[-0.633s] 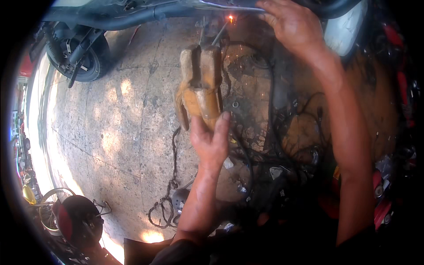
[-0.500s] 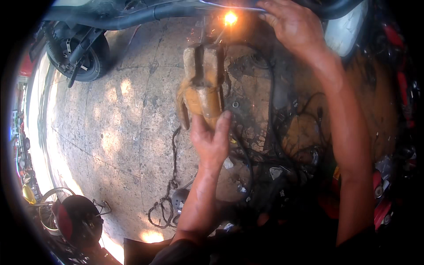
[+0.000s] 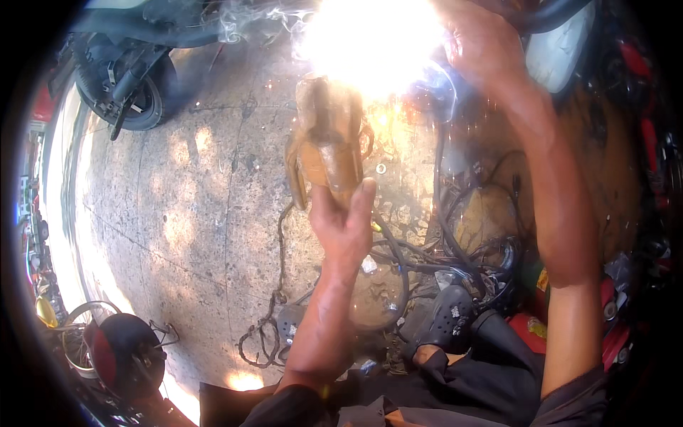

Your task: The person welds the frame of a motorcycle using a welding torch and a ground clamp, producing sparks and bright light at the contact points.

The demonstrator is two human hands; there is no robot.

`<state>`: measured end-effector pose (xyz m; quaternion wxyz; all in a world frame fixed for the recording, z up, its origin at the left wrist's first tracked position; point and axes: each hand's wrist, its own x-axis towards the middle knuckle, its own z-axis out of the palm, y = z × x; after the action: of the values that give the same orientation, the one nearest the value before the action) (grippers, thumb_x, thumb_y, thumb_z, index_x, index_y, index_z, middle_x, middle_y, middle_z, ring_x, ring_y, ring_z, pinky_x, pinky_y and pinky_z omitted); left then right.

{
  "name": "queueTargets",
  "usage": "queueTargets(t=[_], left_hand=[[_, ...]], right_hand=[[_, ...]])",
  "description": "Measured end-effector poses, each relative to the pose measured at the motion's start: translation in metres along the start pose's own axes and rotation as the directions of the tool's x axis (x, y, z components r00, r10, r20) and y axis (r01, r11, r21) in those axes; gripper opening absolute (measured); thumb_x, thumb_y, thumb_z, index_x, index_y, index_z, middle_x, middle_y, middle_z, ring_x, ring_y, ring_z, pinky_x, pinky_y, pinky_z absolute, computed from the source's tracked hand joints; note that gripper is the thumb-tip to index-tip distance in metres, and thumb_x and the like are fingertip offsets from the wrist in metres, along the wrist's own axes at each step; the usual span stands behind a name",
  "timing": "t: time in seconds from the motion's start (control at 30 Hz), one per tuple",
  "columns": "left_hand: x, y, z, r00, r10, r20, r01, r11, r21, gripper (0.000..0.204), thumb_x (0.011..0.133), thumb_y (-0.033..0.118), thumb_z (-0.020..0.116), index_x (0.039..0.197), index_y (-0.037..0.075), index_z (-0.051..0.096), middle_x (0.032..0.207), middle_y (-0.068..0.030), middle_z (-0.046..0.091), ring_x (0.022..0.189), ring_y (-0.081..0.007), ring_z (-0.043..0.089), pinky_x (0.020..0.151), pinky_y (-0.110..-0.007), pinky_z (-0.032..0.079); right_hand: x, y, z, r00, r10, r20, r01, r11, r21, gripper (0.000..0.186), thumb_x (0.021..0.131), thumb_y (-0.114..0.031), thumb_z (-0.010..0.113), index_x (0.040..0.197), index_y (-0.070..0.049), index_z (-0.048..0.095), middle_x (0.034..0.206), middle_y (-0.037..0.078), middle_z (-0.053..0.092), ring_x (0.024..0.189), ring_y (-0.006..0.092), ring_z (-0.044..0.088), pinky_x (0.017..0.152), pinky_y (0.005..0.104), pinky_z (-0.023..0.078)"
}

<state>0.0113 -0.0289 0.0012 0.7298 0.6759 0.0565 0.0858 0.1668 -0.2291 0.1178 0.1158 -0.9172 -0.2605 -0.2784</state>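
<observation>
– Concrete floor (image 3: 185,235), blotched with sunlight and dark stains, with a wheel (image 3: 146,107) at upper left. And the left hand (image 3: 341,228)?

– Closed around the rear of a brown clamp-shaped holder (image 3: 329,160), thumb along its right side: a full, firm grip. Holder near the middle, pointing up into a white glare (image 3: 373,43), tip lost in the light.

– And the right hand (image 3: 487,44)?

– Raised just right of the glare, fingers partly washed out. Impossible to tell whether clamped on anything.

– Best way to handle the holder?

– Probably with wrist locked, moving from the forearm, slowly and evenly. Avoid jerks; hold the tip's gap constant.

– Anything risky?

– Yes: bare skin so close to such light and heat. Better to glove both hands, set the right fingers farther off, and look only through a dark shield. Lean away from the smoke (image 3: 274,18), too.

– And underfoot?

– Dark cables (image 3: 462,262), tangled near a grey clog (image 3: 449,317). Leave slack, so as not to tug the holder, and guard against sparks.
</observation>
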Motion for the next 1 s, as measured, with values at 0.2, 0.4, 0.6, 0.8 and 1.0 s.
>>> queueTargets(t=[0.2,0.4,0.6,0.8,1.0], left_hand=[[-0.008,-0.001,-0.003,1.0,-0.002,-0.019,0.001,0.996,-0.089,0.044,0.089,0.011,0.067,0.124,-0.004,0.046,0.105,-0.0092,0.059,0.091,-0.0127,0.057,0.079,-0.026,0.048],[-0.005,0.006,0.0,0.998,-0.039,-0.047,0.036,0.997,-0.065,0.035,0.088,0.009,0.067,0.117,-0.003,0.051,0.099,-0.0068,0.059,0.085,-0.0118,0.056,0.074,-0.025,0.047],[-0.001,-0.001,0.002,0.996,0.025,-0.084,-0.029,0.998,-0.051,0.03,0.087,0.011,0.068,0.111,-0.002,0.053,0.094,-0.0061,0.06,0.081,-0.0109,0.056,0.07,-0.025,0.047],[0.003,0.001,0.002,0.995,0.072,-0.075,-0.066,0.994,0.083,0.033,0.088,0.011,0.067,0.114,-0.002,0.053,0.093,-0.0063,0.06,0.078,-0.0116,0.056,0.068,-0.025,0.047],[0.003,0.006,0.003,0.999,-0.002,-0.046,0.002,1.0,-0.002,0.034,0.088,0.009,0.065,0.117,-0.003,0.051,0.094,-0.0064,0.06,0.079,-0.0114,0.057,0.069,-0.025,0.048]], right_hand=[[-0.002,0.011,0.012,0.972,-0.143,-0.187,0.151,0.988,0.032,0.018,0.081,-0.013,0.066,0.094,0.0,0.07,0.09,0.014,0.069,0.083,0.0312,0.066,0.075,0.0378,0.054],[-0.004,0.006,0.007,0.994,-0.051,-0.093,0.054,0.998,0.032,0.018,0.082,-0.013,0.065,0.094,-0.001,0.07,0.089,0.015,0.068,0.083,0.0322,0.065,0.074,0.0388,0.053],[-0.002,0.003,0.004,0.997,-0.039,-0.06,0.04,0.999,0.025,0.018,0.081,-0.013,0.065,0.094,-0.001,0.07,0.089,0.014,0.068,0.082,0.0322,0.064,0.074,0.0387,0.053],[-0.003,0.003,0.004,0.998,-0.031,-0.052,0.032,0.999,0.014,0.019,0.082,-0.014,0.065,0.095,-0.002,0.07,0.09,0.014,0.068,0.083,0.0314,0.065,0.075,0.0387,0.053],[-0.003,0.007,0.009,0.993,-0.067,-0.1,0.069,0.997,0.016,0.019,0.082,-0.015,0.065,0.095,-0.002,0.07,0.092,0.014,0.068,0.085,0.0311,0.065,0.076,0.0384,0.053]])
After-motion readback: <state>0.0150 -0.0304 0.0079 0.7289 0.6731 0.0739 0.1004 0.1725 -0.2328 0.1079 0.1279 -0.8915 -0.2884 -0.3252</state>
